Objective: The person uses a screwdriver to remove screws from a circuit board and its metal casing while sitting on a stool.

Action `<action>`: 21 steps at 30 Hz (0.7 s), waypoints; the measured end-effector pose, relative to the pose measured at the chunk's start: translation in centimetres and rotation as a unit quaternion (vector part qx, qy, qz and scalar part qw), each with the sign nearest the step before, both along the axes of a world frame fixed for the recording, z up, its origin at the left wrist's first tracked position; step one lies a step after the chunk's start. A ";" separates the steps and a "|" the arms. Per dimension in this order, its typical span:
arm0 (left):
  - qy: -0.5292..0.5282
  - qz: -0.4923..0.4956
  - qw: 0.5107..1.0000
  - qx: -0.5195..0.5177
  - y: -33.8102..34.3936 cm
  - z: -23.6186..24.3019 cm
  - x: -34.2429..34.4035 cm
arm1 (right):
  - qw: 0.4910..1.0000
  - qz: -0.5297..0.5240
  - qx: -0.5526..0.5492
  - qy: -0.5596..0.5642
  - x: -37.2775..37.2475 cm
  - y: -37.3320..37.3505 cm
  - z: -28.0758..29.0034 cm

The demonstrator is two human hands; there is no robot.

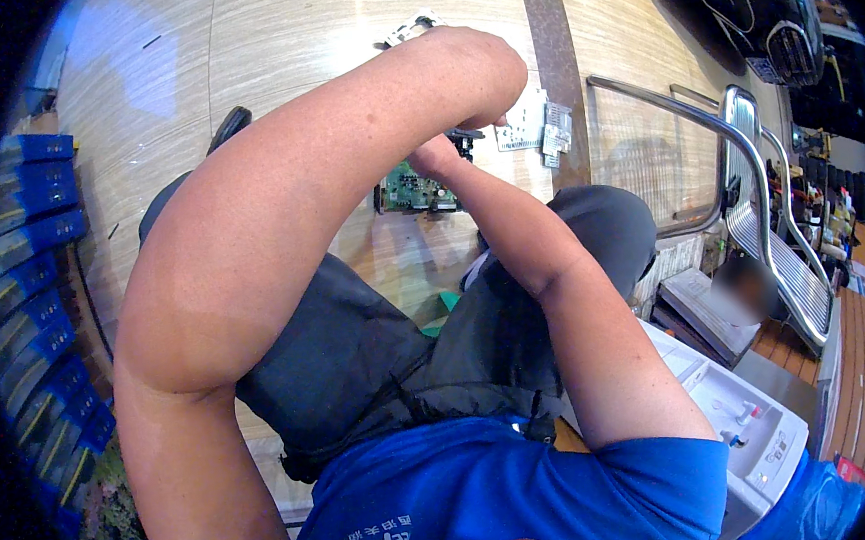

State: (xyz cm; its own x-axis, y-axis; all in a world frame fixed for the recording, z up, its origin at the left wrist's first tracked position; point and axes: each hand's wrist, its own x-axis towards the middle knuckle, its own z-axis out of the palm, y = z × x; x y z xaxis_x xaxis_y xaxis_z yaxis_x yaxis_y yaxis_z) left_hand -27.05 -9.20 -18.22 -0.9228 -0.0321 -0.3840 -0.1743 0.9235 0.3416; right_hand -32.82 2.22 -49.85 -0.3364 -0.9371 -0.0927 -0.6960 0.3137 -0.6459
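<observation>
A green circuit board (407, 186) with a dark frame lies on the floor between my knees. My right hand (432, 157) is over its upper edge, fingers curled; their tips disappear behind my left forearm. Reaching across from the left, my left hand (488, 63) bends downward above the far side of the board with its fingers curled. Its back hides most of the fingers, and what they grip cannot be made out. Black parts (466, 141) show beside my right hand. Just right of the hands lies a white sheet (521, 133) with small dark pieces on it.
Small grey-white packets (556, 133) lie beside the sheet. A black-and-white object (414, 26) is beyond my left forearm. Blue boxes (35, 258) line the left. On the right stand a metal-framed bench (748, 188), a white appliance panel (754, 418) and a person's blurred head (743, 288).
</observation>
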 end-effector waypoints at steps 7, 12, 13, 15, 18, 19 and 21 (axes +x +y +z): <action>0.025 -0.006 1.000 0.008 -0.4 -0.4 0.2 | 0.998 0.041 0.047 -0.009 -0.3 -0.1 -0.6; 0.005 0.001 1.000 -0.003 -0.7 -0.7 0.6 | 0.999 0.001 -0.018 -0.051 0.8 -0.6 0.8; 0.004 0.003 1.000 -0.004 -0.7 -0.6 0.5 | 0.997 -0.019 -0.034 -0.069 0.6 -0.4 0.9; 0.004 0.002 1.000 -0.003 -0.7 -0.6 0.3 | 0.999 -0.003 -0.042 0.014 0.2 -0.3 0.9; 0.005 -0.006 1.000 -0.014 -0.5 -0.4 0.2 | 0.999 0.002 0.033 0.024 -0.6 0.0 0.8; 0.006 -0.010 1.000 -0.025 -0.5 -0.5 0.2 | 0.998 0.004 0.059 0.018 -0.7 0.0 0.8; 0.007 -0.008 0.999 -0.031 -0.3 -0.6 0.0 | 0.998 0.014 0.057 0.020 -0.8 0.1 0.9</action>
State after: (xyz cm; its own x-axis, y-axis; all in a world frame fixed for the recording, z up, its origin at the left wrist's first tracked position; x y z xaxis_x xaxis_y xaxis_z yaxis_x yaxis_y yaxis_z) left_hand -27.00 -9.54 -18.85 -0.9283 -0.0402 -0.3696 -0.1548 0.9457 0.2858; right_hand -33.62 2.29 -48.94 -0.3152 -0.9306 -0.1859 -0.7307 0.3630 -0.5781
